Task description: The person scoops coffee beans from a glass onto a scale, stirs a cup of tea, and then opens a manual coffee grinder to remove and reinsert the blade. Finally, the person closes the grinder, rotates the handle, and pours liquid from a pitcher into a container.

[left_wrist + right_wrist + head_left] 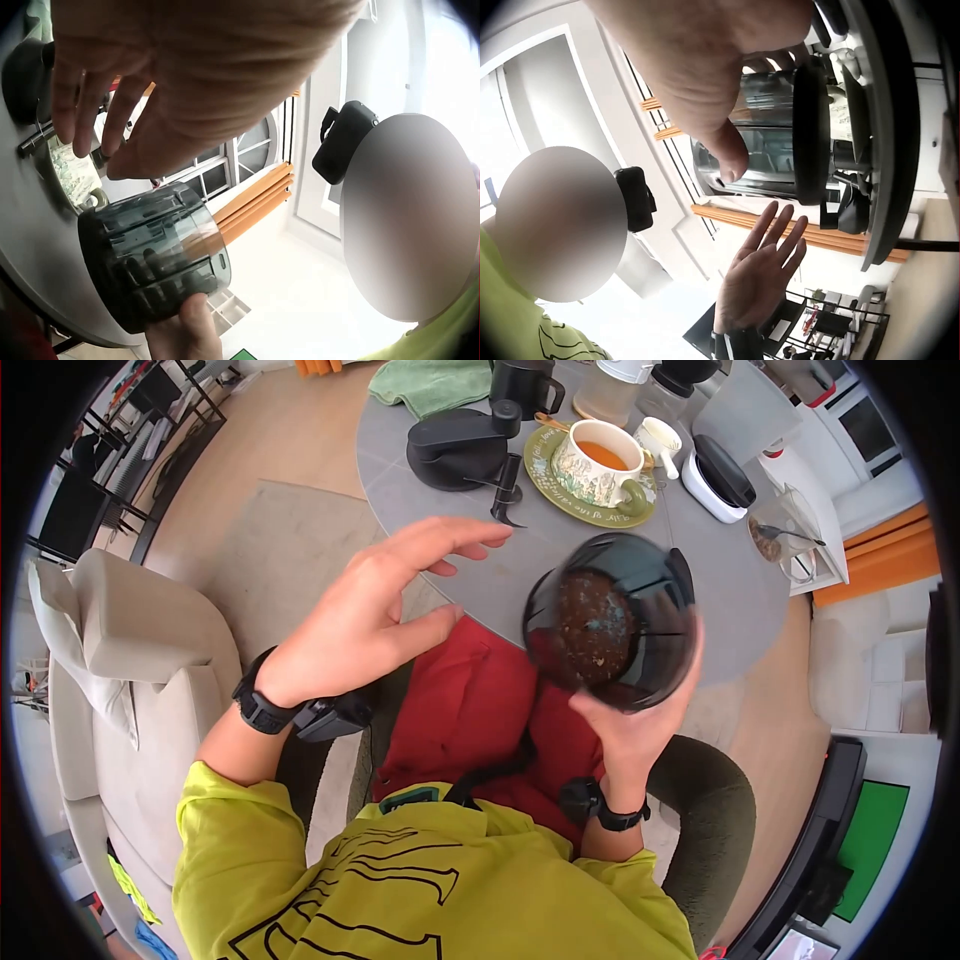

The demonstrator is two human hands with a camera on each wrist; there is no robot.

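My right hand [640,725] grips a smoky, see-through canister [665,630] by its side, above the near edge of the table. In the head view its open mouth faces up, and dark brown grounds [595,625] lie at the bottom. The right wrist view shows the thumb [733,157] on the canister's clear wall, and its black base [811,135]. My left hand [375,600] hovers to the left of the canister with fingers spread and slightly bent, holding nothing. Beyond it on the table lies a black rounded lid-like part with a knob [455,450].
A green plate [545,465] carries a patterned cup [575,475] of orange-brown liquid. Near it stand a small white jug [658,438], a white and black device [715,480], a black mug [520,385] and a tipped glass with a spoon [775,535]. A green towel [425,385] lies at the back left.
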